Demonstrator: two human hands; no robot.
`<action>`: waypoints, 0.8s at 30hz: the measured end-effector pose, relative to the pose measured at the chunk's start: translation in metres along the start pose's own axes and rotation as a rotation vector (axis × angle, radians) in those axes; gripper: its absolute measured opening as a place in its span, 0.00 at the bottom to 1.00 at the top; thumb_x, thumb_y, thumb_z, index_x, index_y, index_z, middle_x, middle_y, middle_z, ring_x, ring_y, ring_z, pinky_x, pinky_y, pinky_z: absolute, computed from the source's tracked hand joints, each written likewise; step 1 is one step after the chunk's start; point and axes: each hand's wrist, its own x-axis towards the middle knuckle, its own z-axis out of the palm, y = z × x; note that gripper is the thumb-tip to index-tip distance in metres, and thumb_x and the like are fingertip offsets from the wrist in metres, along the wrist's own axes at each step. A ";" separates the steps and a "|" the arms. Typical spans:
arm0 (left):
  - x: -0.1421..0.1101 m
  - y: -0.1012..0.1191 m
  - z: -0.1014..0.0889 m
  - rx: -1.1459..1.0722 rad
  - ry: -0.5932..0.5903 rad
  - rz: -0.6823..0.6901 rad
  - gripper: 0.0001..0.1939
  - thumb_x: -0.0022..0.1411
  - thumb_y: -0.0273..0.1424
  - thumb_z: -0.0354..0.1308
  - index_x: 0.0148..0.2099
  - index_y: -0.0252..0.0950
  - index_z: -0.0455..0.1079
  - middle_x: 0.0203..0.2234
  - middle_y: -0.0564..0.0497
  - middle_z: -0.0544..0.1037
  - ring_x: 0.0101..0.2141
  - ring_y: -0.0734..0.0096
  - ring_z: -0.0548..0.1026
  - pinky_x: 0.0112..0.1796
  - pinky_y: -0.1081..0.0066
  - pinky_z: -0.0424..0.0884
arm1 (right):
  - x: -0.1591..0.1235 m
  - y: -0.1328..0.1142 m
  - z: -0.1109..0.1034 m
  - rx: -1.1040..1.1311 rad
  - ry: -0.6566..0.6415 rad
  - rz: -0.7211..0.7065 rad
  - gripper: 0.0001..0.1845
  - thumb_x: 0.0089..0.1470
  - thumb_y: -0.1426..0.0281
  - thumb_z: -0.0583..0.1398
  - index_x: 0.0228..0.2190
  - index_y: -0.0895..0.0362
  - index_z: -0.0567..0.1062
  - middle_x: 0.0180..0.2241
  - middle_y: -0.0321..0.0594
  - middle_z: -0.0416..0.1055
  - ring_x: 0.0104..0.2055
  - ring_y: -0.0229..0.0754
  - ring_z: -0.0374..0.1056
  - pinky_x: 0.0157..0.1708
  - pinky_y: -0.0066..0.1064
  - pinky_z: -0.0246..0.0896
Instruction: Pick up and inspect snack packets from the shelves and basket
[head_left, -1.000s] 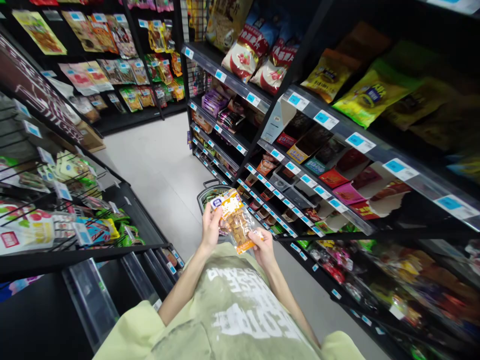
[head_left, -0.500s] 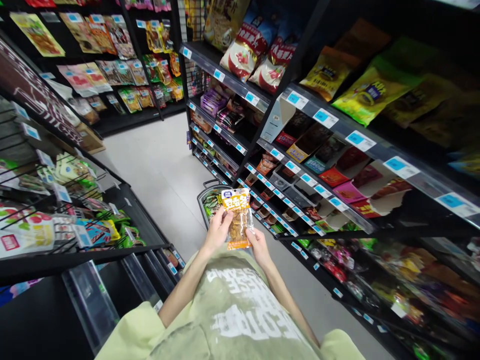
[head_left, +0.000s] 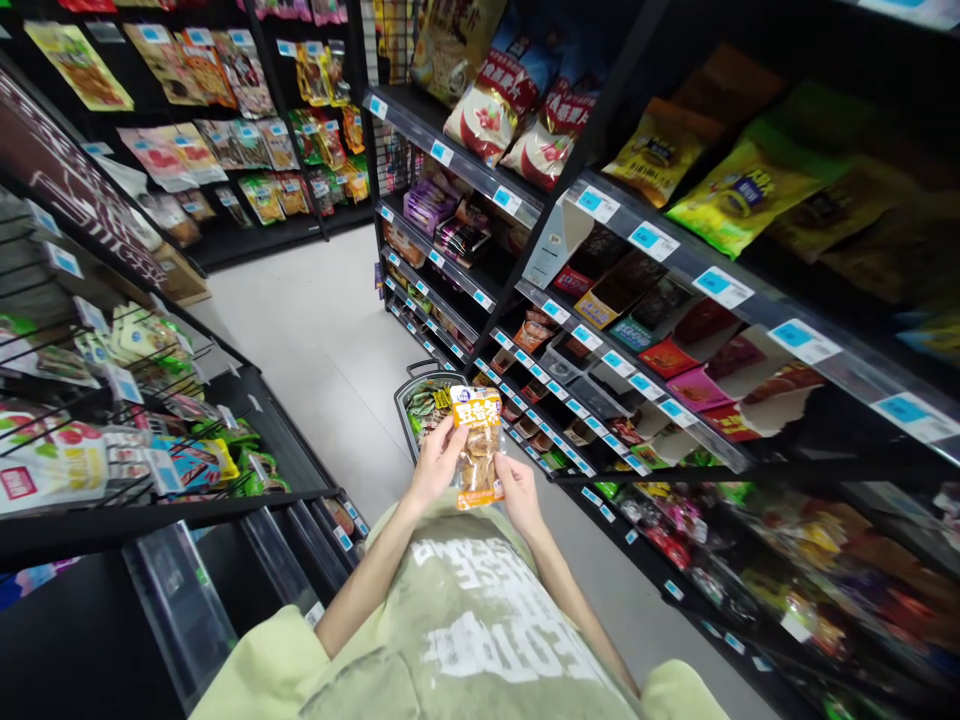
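Observation:
Between my two hands is a snack packet (head_left: 478, 462), orange and white at the top with a clear window showing brown pieces. My left hand (head_left: 437, 462) pinches its left edge, thumb across the front. On the right edge, lower down, my right hand (head_left: 519, 492) grips it with the thumb in front. Beyond the packet, low near the floor, a dark-rimmed shopping basket (head_left: 403, 412) holds several green and dark packets (head_left: 429, 403). The packet and my left hand hide part of the basket.
A tall shelf unit (head_left: 570, 325) on my right carries boxed and bagged snacks with blue-white price tags. Left of me, a rack (head_left: 247, 400) holds bagged goods behind black wires. Grey floor (head_left: 315, 320) runs between them to a back wall display (head_left: 259, 235) of hanging packets.
The packet has tilted slightly and shifted a little down in my hands, and its front catches the light differently. Both hands keep their hold.

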 end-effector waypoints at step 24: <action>0.001 0.003 -0.005 0.186 -0.184 0.041 0.24 0.60 0.38 0.59 0.58 0.42 0.68 0.54 0.45 0.73 0.51 0.60 0.73 0.46 0.65 0.73 | 0.002 -0.005 0.003 -0.062 0.164 -0.341 0.08 0.53 0.63 0.63 0.32 0.54 0.71 0.53 0.48 0.62 0.56 0.50 0.62 0.49 0.40 0.63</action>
